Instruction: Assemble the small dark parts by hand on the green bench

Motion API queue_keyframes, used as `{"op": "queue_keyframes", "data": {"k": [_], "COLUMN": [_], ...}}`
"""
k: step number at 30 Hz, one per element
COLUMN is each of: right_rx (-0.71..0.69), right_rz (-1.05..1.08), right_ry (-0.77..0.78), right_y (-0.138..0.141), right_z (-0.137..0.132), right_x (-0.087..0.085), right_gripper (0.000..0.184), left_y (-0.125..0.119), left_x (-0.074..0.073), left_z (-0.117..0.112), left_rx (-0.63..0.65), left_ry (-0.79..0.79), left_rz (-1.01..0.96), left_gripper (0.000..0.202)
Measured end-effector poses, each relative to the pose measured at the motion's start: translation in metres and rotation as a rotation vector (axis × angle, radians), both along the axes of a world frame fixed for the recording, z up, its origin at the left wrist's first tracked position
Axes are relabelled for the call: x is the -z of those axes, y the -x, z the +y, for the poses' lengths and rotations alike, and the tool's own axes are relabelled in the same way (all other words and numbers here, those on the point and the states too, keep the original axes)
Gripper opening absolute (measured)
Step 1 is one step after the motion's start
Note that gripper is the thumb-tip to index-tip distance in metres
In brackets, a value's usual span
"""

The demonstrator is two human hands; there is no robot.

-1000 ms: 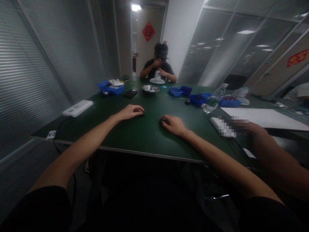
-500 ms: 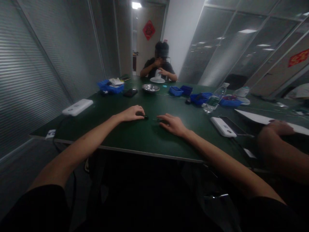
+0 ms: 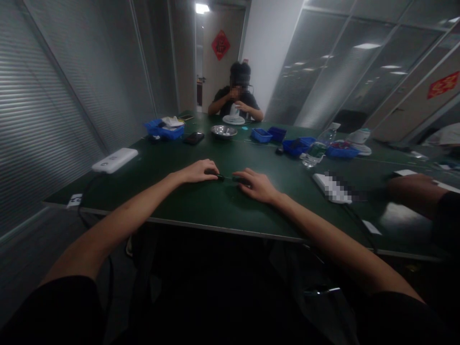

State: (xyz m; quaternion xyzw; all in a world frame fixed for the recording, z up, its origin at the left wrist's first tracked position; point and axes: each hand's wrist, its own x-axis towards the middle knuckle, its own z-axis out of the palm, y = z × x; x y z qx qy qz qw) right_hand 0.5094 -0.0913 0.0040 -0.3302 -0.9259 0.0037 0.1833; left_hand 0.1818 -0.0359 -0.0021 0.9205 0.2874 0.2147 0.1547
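My left hand [image 3: 201, 171] lies on the green table [image 3: 201, 206], thumb and fingers pinched on a small dark object [image 3: 220, 177] that sticks out toward the right. It is too small and dim to name. A thin pale strand [image 3: 228, 178] shows in the gap between the hands. Facing it, my right hand [image 3: 258, 185] rests with its fingers curved toward the left. Something dark seems to sit between its thumb and index finger, but I cannot make out what. Both forearms reach in over the table's near edge.
White power banks [image 3: 115, 160] with cables lie at both sides. Further back stand blue trays [image 3: 261, 135], a metal bowl [image 3: 223, 132], a phone [image 3: 194, 138] and a water bottle [image 3: 318, 148]. Across the table sits a person [image 3: 235, 98] with a white fan [image 3: 233, 119]. A co-worker's arm [image 3: 417, 189] reaches in from the right.
My left hand and the small dark object have shifted slightly right, closer to my right hand. At the right, the co-worker's arm has moved back and the white sheet lies differently.
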Motion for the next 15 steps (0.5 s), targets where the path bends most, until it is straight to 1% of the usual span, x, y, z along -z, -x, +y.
{"op": "queue_keyframes", "data": {"k": [15], "right_rx": [-0.026], "right_rz": [-0.002], "right_ry": [0.005], "right_y": [-0.0010], "right_z": [0.0016], "right_x": [0.0027], "right_gripper": [0.043], "left_y": [-0.0034], "left_x": [0.0005], "left_z": [-0.0019], "left_rx": [0.030], "left_ry": [-0.013], "left_rz": [-0.021], "left_gripper": [0.033]}}
